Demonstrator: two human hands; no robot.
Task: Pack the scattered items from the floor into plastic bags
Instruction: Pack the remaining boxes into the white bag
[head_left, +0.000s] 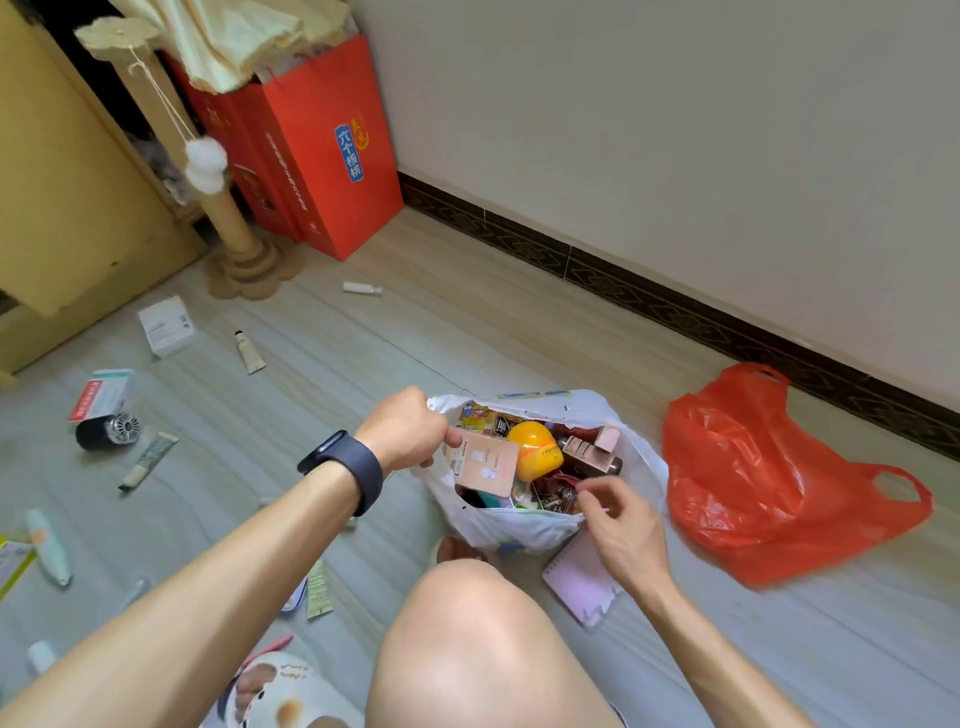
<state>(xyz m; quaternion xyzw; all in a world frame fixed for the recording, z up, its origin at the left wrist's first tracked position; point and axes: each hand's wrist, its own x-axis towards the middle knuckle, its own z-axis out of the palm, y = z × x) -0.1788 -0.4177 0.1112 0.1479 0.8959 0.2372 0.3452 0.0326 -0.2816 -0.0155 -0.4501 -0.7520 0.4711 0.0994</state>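
A white plastic bag (519, 527) stands open on the floor in front of my knee, filled with several items, among them a yellow ball-shaped container (535, 449) and a brown bottle (589, 454). My left hand (405, 428) grips a flat beige box (483, 462) over the bag's left rim. At the bag's near right edge, my right hand (621, 525) pinches the rim with its fingertips. A red plastic bag (769, 478) lies crumpled to the right.
Scattered on the floor at left: a white box (166, 325), a small tube (248, 352), a white bottle (362, 288), a red-and-white box (98, 394), a black speaker (109, 431), more tubes. A pink notebook (579, 579) lies under my right wrist. Red gift bags (322, 150) stand against the wall.
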